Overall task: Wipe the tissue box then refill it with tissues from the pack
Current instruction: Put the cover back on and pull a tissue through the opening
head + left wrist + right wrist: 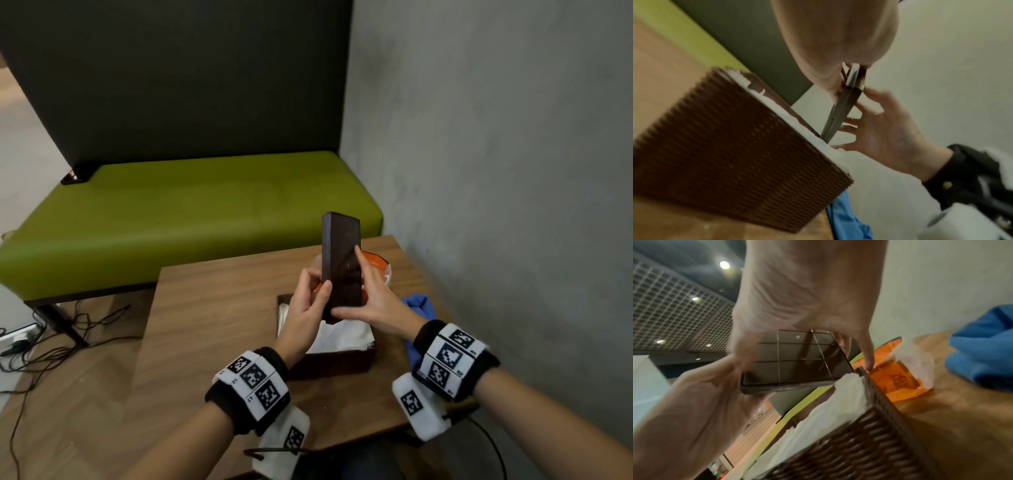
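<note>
The desk carries the woven tissue box, already filled with white tissues, with the orange tissue pack at its 12 o'clock and a blue cloth at its 3 o'clock. Above the box, the dark lid stands on end: the left hand has its fingers clamped on the near edge, while the right hand presses straight, spread fingers against its face. Risk: a tilted lid may snag tissues or slip from this one-sided hold.
</note>
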Demonstrator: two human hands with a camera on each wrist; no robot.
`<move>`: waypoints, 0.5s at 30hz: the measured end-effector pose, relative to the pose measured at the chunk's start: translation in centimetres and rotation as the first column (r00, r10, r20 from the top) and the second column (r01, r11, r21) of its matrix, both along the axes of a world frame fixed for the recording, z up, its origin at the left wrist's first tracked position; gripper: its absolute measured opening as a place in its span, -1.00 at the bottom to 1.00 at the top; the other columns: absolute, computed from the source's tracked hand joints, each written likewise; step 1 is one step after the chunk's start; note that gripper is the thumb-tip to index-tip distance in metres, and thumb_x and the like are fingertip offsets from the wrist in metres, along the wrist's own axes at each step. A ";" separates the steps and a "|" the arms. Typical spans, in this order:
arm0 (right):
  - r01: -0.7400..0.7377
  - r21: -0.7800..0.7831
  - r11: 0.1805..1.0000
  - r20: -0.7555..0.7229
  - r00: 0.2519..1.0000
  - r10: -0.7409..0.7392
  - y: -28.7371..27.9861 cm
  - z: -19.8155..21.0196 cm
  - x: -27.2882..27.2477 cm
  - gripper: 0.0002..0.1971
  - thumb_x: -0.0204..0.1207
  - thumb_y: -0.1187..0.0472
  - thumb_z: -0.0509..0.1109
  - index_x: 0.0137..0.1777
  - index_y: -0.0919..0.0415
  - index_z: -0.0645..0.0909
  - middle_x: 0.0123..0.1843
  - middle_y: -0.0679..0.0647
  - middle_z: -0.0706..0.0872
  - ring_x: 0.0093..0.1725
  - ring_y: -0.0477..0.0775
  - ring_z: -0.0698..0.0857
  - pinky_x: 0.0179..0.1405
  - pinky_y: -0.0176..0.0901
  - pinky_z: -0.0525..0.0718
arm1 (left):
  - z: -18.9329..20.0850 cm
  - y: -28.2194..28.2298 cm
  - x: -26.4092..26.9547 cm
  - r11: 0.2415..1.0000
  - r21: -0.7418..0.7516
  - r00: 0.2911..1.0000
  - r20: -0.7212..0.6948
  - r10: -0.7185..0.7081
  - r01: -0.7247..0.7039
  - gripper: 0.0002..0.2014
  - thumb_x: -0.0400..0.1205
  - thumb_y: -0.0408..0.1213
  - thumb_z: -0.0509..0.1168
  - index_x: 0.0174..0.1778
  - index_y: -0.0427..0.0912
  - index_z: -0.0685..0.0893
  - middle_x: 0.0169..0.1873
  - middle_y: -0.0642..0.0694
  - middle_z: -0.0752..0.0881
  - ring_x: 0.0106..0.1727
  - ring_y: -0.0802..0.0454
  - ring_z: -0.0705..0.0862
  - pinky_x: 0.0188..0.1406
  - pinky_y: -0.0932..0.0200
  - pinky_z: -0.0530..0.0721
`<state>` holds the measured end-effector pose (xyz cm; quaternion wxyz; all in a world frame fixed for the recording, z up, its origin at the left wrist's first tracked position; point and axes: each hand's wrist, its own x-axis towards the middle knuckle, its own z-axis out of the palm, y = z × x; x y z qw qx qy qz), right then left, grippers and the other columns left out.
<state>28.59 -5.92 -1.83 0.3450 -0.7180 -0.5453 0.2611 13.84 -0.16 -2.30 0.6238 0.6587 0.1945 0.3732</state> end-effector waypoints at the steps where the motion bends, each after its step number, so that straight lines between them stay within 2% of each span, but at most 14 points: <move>1: -0.003 -0.008 1.000 0.027 1.000 0.003 0.0 -0.2 0.1 0.26 -0.02 -0.56 0.38 0.55 -0.26 -0.34 0.63 0.09 0.15 0.61 0.00 0.11 0.55 0.42 0.06 | 0.0 -0.1 0.2 1.000 0.000 1.000 0.002 -0.008 0.008 -0.93 0.70 -0.35 0.08 -0.04 -0.28 0.40 -0.25 -0.03 0.55 -0.30 0.26 0.57 -0.32 0.37 0.54; 3: 0.024 0.021 1.000 0.071 0.997 -0.025 0.1 -0.3 0.1 0.23 -0.04 -0.58 0.34 0.53 -0.29 -0.32 0.61 0.07 0.21 0.61 -0.03 0.10 0.54 0.48 -0.04 | 0.0 -0.1 0.5 0.999 -0.007 0.999 0.019 -0.041 0.041 -0.95 0.69 -0.31 0.11 -0.08 -0.16 0.42 -0.28 0.02 0.56 -0.31 0.24 0.59 -0.31 0.33 0.55; 5: 0.072 0.058 0.996 0.085 0.993 -0.077 0.1 0.1 0.0 0.22 -0.01 -0.49 0.39 0.57 -0.22 -0.25 0.57 0.10 0.29 0.60 -0.02 0.13 0.55 0.45 -0.08 | 0.1 0.2 0.6 0.997 -0.029 0.997 0.022 -0.075 0.076 -0.94 0.64 -0.23 0.14 -0.11 -0.13 0.44 -0.24 -0.01 0.60 -0.23 0.14 0.63 -0.27 0.23 0.62; 6: 0.085 0.067 0.994 0.086 0.992 -0.091 0.0 0.4 0.0 0.22 0.01 -0.43 0.43 0.58 -0.19 -0.22 0.56 0.12 0.30 0.58 0.00 0.15 0.56 0.41 -0.05 | 0.1 0.4 0.6 0.995 -0.035 0.995 0.016 -0.094 0.095 -0.92 0.62 -0.22 0.15 -0.09 -0.14 0.45 -0.19 -0.04 0.62 -0.15 0.09 0.66 -0.21 0.17 0.68; 8: 0.083 0.061 0.995 0.094 0.992 -0.089 -0.3 1.1 0.2 0.20 0.06 -0.27 0.55 0.58 -0.22 -0.19 0.55 0.17 0.22 0.55 0.11 0.18 0.56 0.29 0.16 | 0.0 0.8 0.5 0.993 -0.032 0.993 0.002 -0.115 0.115 -0.86 0.61 -0.21 0.16 0.03 -0.16 0.46 -0.06 -0.05 0.66 0.01 0.07 0.69 -0.10 0.12 0.75; 9: 0.059 0.053 0.997 0.145 0.987 -0.066 -0.6 1.4 0.4 0.20 0.05 -0.21 0.57 0.57 -0.26 -0.20 0.56 0.19 0.17 0.55 0.19 0.17 0.52 0.30 0.23 | 0.2 1.0 0.3 0.996 -0.023 0.996 0.004 -0.090 0.090 -0.82 0.60 -0.20 0.16 0.09 -0.13 0.46 -0.01 -0.03 0.66 0.04 0.10 0.70 -0.06 0.10 0.75; 11: -0.037 0.000 0.999 0.348 0.937 0.035 -1.2 1.7 0.7 0.20 0.05 -0.16 0.57 0.55 -0.32 -0.21 0.57 0.23 0.09 0.56 0.30 0.12 0.47 0.44 0.22 | 0.3 2.1 -0.1 0.994 0.034 0.994 0.036 0.099 -0.100 -0.79 0.57 -0.12 0.18 0.11 -0.01 0.44 0.01 0.03 0.63 0.00 0.17 0.68 -0.02 0.01 0.72; 13: -0.146 -0.115 0.982 0.523 0.832 0.185 -1.6 1.5 1.0 0.19 0.04 -0.19 0.55 0.56 -0.31 -0.20 0.59 0.22 0.04 0.57 0.31 0.06 0.45 0.54 0.14 | 0.0 3.9 -0.7 0.938 0.123 0.946 0.049 0.320 -0.324 -0.68 0.53 0.03 0.15 0.15 -0.01 0.41 -0.02 0.00 0.52 -0.02 0.25 0.57 0.05 0.04 0.62; 15: -0.215 -0.260 0.941 0.584 0.741 0.331 -1.8 1.2 0.9 0.16 0.02 -0.24 0.50 0.56 -0.30 -0.16 0.62 0.19 -0.01 0.58 0.29 0.00 0.44 0.60 0.05 | -0.4 5.1 -1.1 0.906 0.199 0.926 0.020 0.377 -0.373 -0.58 0.52 0.10 0.07 0.22 -0.04 0.39 0.03 -0.08 0.45 0.04 0.23 0.50 0.17 0.08 0.54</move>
